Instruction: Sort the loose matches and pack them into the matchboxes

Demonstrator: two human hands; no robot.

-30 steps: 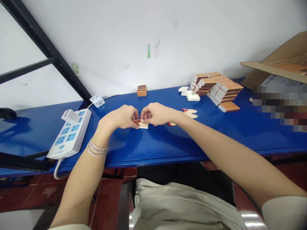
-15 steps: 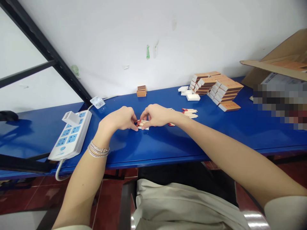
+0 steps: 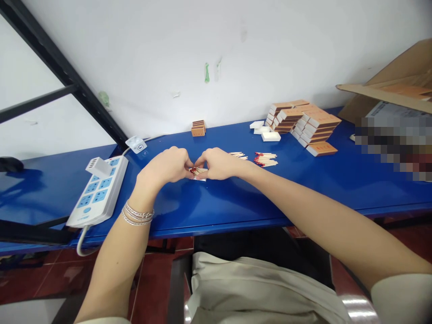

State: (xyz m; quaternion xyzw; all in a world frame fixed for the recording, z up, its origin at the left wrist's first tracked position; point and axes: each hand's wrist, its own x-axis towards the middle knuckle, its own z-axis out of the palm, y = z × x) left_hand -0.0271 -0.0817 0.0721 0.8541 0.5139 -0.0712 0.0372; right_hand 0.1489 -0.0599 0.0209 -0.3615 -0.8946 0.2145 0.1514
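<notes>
My left hand (image 3: 167, 165) and my right hand (image 3: 219, 163) meet at the middle of the blue table (image 3: 236, 198). Both pinch a small white matchbox tray (image 3: 199, 173) filled with red-tipped matches, which rests on the table between the fingertips. My fingers are curled and pressed on the tray's ends. Silver bracelets circle my left wrist. Loose matches (image 3: 266, 159) lie in small heaps just right of my right hand.
Stacked brown matchboxes (image 3: 308, 125) and white inner trays (image 3: 266, 132) sit at the back right. A small brown box pile (image 3: 198, 128) stands by the wall. A white power strip (image 3: 99, 189) lies at left. A cardboard box (image 3: 394, 90) is far right.
Both hands stayed on the tray of matches, closing in slightly around it. The view shifted a little; more loose matches show behind my right hand.
</notes>
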